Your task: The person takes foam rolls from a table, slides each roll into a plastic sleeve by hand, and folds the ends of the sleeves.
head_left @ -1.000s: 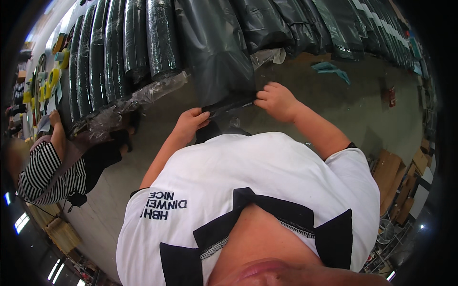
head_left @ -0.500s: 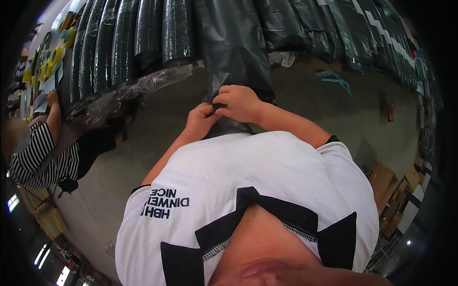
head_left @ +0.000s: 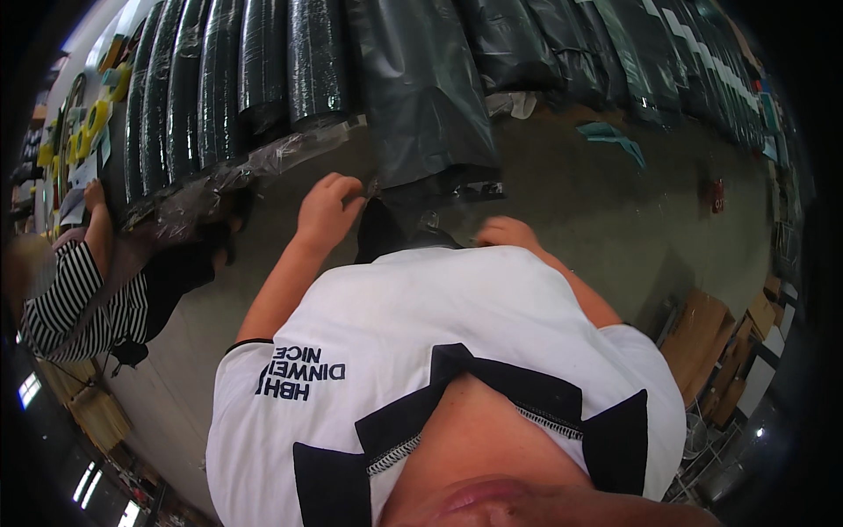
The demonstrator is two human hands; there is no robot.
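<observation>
A long roll in dark plastic wrapping [head_left: 426, 114] reaches toward me, its flat near end hanging just ahead of my body. Left of that end, my left hand [head_left: 327, 213] is raised and apart from the wrapping. Its fingers are loosely bent, the thumb stands away from them, and nothing shows in it. My right hand [head_left: 509, 232] is close to my waist, below and right of the wrapping's end. Its fingers point left and are slightly smeared, so I cannot make out whether they hold anything.
More dark wrapped rolls [head_left: 263, 70] lie side by side to the left, others [head_left: 518, 61] to the right. Loose clear film [head_left: 290, 151] hangs below the left ones. A person in a striped top [head_left: 83, 285] works at far left. Cardboard [head_left: 698, 329] stands at right.
Both hands have left the end of the wrapped roll and separated. My left hand has moved left and slightly up; my right hand has drawn back toward my waist. The wrapping's end now hangs free.
</observation>
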